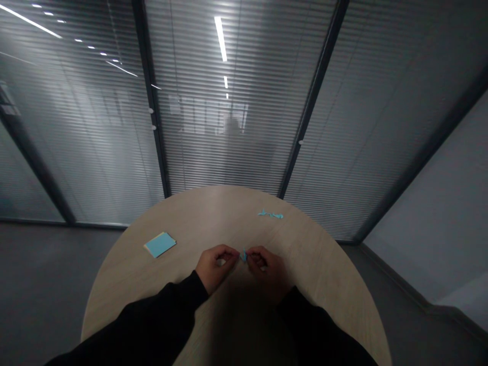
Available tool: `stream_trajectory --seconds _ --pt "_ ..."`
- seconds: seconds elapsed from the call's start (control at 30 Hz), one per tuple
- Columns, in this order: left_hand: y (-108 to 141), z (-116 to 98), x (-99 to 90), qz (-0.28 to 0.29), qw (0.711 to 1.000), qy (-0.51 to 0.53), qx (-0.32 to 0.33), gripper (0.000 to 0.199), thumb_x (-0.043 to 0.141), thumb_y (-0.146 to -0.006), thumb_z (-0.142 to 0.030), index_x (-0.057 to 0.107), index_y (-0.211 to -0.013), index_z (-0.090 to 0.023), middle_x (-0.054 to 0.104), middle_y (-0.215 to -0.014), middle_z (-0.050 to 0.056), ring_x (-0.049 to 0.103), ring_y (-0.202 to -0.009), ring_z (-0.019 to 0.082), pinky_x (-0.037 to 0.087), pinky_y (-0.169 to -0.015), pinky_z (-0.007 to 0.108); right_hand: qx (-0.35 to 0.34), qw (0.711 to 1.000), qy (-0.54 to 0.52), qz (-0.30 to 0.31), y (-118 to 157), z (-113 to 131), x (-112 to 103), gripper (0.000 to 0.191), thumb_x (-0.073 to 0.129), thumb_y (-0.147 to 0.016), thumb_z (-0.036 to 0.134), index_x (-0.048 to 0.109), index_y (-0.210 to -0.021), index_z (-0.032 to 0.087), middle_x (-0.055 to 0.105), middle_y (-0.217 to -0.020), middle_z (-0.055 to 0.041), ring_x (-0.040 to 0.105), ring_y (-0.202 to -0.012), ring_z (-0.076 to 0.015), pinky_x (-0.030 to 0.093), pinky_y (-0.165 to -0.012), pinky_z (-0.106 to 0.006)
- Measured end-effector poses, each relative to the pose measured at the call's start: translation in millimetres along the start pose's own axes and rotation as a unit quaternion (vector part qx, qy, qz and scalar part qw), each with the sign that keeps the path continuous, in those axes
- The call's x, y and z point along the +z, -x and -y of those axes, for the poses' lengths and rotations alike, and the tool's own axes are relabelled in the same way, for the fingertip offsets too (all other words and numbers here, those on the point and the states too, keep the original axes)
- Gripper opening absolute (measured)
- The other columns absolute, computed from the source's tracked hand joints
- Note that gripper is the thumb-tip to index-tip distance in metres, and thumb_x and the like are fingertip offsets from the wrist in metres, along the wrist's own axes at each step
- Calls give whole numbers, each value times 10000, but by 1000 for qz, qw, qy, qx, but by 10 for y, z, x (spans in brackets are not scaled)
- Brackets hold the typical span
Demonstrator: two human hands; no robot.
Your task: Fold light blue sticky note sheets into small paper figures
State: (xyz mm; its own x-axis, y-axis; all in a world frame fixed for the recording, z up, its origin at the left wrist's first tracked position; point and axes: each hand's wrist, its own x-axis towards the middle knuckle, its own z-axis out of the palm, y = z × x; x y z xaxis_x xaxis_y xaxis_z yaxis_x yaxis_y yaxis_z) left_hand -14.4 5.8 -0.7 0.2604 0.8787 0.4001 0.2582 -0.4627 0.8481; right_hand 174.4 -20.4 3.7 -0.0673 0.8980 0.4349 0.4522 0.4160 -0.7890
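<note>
Between my two hands, just above the round table, is a small piece of blue paper point(244, 255), folded or crumpled; its exact shape is too small to tell. My left hand point(215, 265) pinches its left side between thumb and forefinger. From the other side, my right hand point(269, 270) holds it in a similar pinch. Further back and to the right lie several small blue paper scraps point(271, 214). A stack of paper sheets point(160, 245), blue on top with a pale yellow edge showing beneath, rests to the left of my left hand.
The round wooden table point(221, 208) has a curved far edge close to a glass partition with blinds point(232, 162). A pale wall point(450, 218) stands to the right. Grey floor point(41, 274) shows on both sides of the table.
</note>
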Motion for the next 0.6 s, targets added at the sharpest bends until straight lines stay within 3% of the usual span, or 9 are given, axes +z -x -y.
stream_trajectory --seconds 0.13,0.23,0.43,0.6 --pt "0 10 15 -24 1000 3 -14 146 642 -831 -283 737 -865 -178 762 -819 56 698 -768 186 547 -733 296 66 989 -132 23 15 -20 80 224 580 -881 402 628 -949 194 667 -712 -16 649 -623 -153 527 -574 -258" --pt "4 -5 27 -30 999 2 -20 141 647 -830 -283 739 -867 -183 763 -822 57 698 -771 190 547 -741 303 71 981 -176 35 25 -37 130 278 668 -836 413 618 -1004 197 697 -822 -36 669 -699 -163 542 -629 -274" --pt "5 -14 19 -14 1000 -6 1 150 663 -830 -284 726 -925 -186 754 -849 53 685 -777 181 543 -753 297 64 986 -157 13 13 -74 134 303 707 -820 409 624 -1022 200 717 -928 -61 679 -773 -175 548 -691 -291" --pt "-10 17 -41 15 999 -26 34 149 626 -868 -304 715 -906 -190 742 -855 53 677 -795 179 534 -768 296 70 988 -134 10 10 -84 101 306 701 -814 407 629 -1017 189 704 -837 -42 666 -728 -170 540 -660 -283"
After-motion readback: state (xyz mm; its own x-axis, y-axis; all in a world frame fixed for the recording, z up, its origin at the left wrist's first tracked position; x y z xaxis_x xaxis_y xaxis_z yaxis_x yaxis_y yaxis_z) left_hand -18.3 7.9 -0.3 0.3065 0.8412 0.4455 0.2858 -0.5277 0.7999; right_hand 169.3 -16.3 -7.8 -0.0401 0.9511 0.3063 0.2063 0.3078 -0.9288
